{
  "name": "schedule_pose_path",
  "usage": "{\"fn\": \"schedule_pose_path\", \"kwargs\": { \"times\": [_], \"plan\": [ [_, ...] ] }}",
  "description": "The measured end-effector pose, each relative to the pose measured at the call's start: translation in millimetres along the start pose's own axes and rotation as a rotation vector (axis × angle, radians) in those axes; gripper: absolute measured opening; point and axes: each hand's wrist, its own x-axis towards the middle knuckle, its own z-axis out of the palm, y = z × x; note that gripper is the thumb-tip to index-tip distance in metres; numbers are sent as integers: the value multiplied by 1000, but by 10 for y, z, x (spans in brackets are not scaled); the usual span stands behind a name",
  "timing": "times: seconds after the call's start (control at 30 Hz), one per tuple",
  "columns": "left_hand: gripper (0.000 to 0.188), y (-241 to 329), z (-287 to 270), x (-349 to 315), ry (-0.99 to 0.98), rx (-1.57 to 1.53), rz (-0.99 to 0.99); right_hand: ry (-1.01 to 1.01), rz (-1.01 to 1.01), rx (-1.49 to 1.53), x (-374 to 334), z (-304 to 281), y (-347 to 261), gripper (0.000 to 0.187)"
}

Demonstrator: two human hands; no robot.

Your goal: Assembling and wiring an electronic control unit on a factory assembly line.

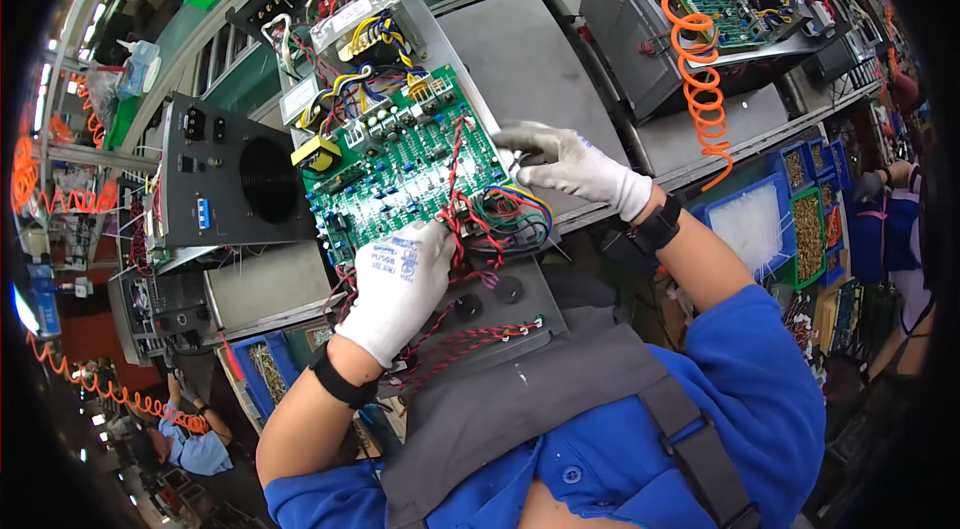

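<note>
A green circuit board [400, 174] packed with small parts lies in an open metal chassis in front of me. My left hand [405, 274], in a white glove, is closed at the board's near edge, its fingertips on twisted red and black wires [455, 214]. My right hand [580, 164], gloved too, has its curled fingers at the chassis's right edge, beside the board; what they pinch is hidden. A bundle of yellow, blue and green wires [535, 201] loops just below that hand. A yellow transformer [316, 155] sits at the board's left corner.
A dark panel with a round fan grille [268, 179] stands at left. Another open unit [640, 39] sits at upper right, behind a hanging orange coiled hose [690, 24]. Blue parts bins [745, 229] are at right. A co-worker [195, 439] is at lower left.
</note>
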Motion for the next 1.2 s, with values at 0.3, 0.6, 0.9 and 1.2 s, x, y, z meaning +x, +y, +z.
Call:
{"fn": "schedule_pose_path", "kwargs": {
  "times": [0.3, 0.6, 0.9, 1.2],
  "plan": [
    [11, 59, 13, 81, -77, 149, -24, -97, 173, -5, 118, -102, -10, 33],
    [10, -38, -63, 82, -63, 105, 71, 44, -242, -326, 91, 50, 208, 52],
    [18, 10, -79, 124, -105, 225, -63, -282, -84, 266, 74, -190, 189, 28],
    [20, 46, -25, 232, -217, 227, -99, -294, -571, -69, 395, 17, 638, 45]
  ]
}}
